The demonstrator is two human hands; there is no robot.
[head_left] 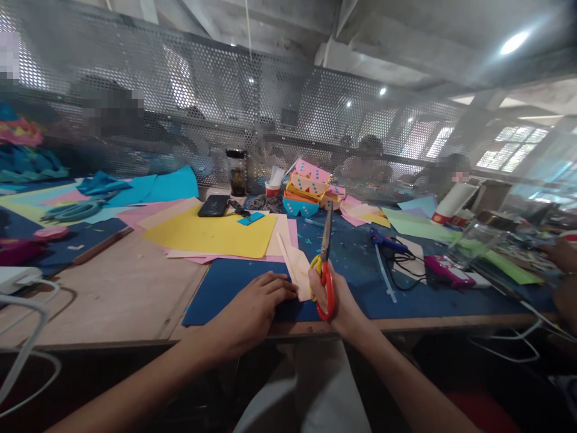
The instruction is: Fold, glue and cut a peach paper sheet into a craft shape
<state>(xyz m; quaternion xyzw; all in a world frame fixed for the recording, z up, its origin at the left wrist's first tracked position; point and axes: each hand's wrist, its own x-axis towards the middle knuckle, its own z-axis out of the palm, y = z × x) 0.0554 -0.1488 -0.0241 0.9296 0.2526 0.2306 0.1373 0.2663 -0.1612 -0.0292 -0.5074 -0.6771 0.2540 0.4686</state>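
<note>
Scissors (326, 264) with red and yellow handles are in my right hand (339, 300), their blades together and pointing up and away from me. Folded pale peach paper (298, 270) lies on the dark blue mat (225, 288) near the table's front edge. My left hand (261, 300) rests at the paper's lower left side, fingertips touching it; whether the fingers pinch it is hidden. The thumb of my right hand is by the yellow handle, beside the paper's right edge.
Yellow sheets (216, 231) over pink ones lie beyond my left hand, with a black phone (214, 205). Colourful paper pieces (309, 180) are stacked behind. A blue glue gun (387, 240) with its cord and a glass jar (480, 240) stand right. Another person's hand (563, 255) shows far right.
</note>
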